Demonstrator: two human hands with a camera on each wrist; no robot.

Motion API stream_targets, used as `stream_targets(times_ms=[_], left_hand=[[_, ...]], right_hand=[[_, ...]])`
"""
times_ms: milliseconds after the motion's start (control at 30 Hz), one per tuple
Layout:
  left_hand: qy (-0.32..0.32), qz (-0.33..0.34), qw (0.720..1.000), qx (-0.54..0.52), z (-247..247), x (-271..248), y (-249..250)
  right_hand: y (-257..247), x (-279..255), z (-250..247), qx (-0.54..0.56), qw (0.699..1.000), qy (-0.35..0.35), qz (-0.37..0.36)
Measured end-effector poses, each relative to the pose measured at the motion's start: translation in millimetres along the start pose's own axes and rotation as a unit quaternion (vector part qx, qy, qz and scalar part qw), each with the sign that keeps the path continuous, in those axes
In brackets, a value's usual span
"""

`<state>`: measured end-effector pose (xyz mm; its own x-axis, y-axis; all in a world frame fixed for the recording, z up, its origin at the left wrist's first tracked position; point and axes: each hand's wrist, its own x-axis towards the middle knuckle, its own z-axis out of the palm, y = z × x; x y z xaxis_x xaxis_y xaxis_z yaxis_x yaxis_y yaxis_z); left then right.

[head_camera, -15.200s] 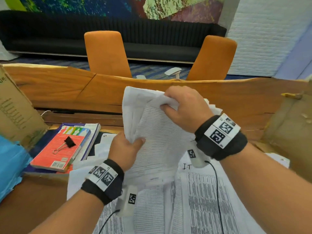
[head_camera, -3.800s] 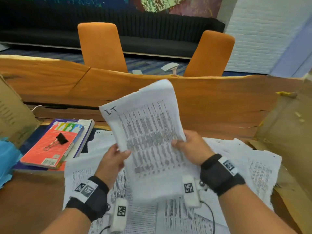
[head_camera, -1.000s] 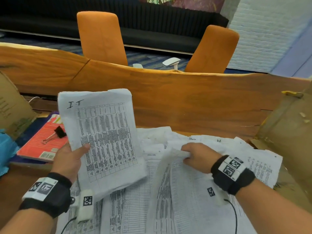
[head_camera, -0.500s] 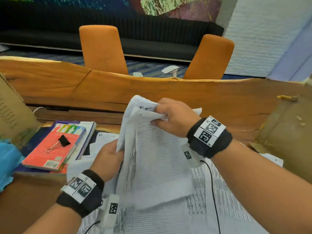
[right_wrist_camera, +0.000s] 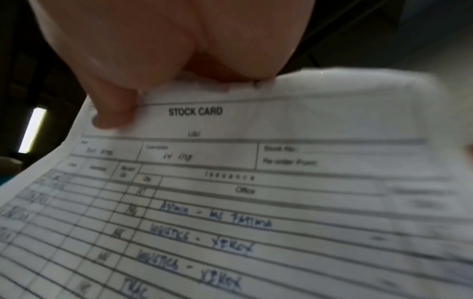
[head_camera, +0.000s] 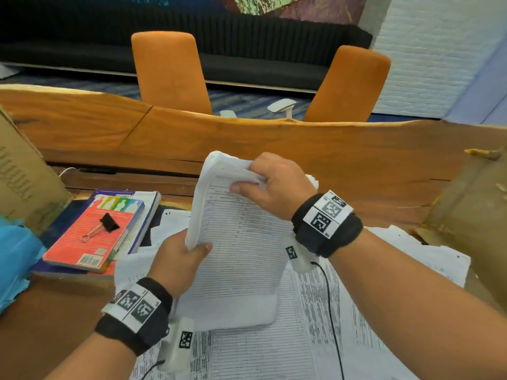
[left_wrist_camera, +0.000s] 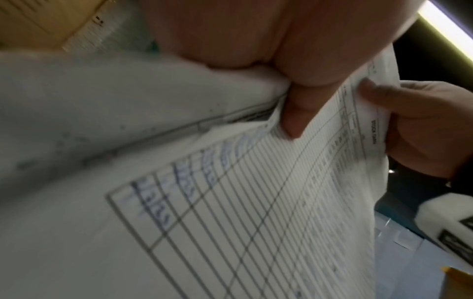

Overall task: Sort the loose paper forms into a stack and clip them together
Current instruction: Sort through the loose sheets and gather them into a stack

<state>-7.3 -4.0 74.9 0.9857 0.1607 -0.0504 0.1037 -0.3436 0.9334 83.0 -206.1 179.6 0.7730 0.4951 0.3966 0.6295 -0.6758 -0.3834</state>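
Both hands hold a stack of white printed forms (head_camera: 238, 259) upright above the table. My left hand (head_camera: 181, 259) grips the stack's left edge, thumb on the front sheet. My right hand (head_camera: 274, 185) pinches its top edge, thumb on the front. The front sheet (right_wrist_camera: 230, 192), headed STOCK CARD, fills the right wrist view; the left wrist view shows its ruled grid (left_wrist_camera: 256, 202) and my thumb. More loose forms (head_camera: 315, 338) lie spread on the table below. A black binder clip (head_camera: 105, 224) rests on a red book (head_camera: 93, 237) at the left.
A cardboard box (head_camera: 24, 174) stands at the far left beside blue plastic (head_camera: 13, 261), another cardboard box (head_camera: 472, 215) at the right. A raised wooden ledge (head_camera: 247, 141) runs across behind the papers, with two orange chairs (head_camera: 170, 72) beyond it.
A second ago my left hand held the stack alone while my right lifted a sheet off the table. That sheet now lies on the stack's front, with both hands holding it upright.
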Motion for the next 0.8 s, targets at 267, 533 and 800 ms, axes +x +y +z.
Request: stream_targets(times_ms=[267,533,800], left_hand=[[0.164,-0.092,0.982,-0.031,-87,18,-33],[0.216,-0.106,0.97,-0.044,-124,13,-46],[0.215,-0.116,0.967,-0.068,-117,6,-46]], right_hand=[[49,-29,59,0.039,0.964,-0.049,0.258],[58,-86,181,-0.131,0.876,-0.377,0.27],[53,-80,164,-0.19,0.889,-0.365,0.201]])
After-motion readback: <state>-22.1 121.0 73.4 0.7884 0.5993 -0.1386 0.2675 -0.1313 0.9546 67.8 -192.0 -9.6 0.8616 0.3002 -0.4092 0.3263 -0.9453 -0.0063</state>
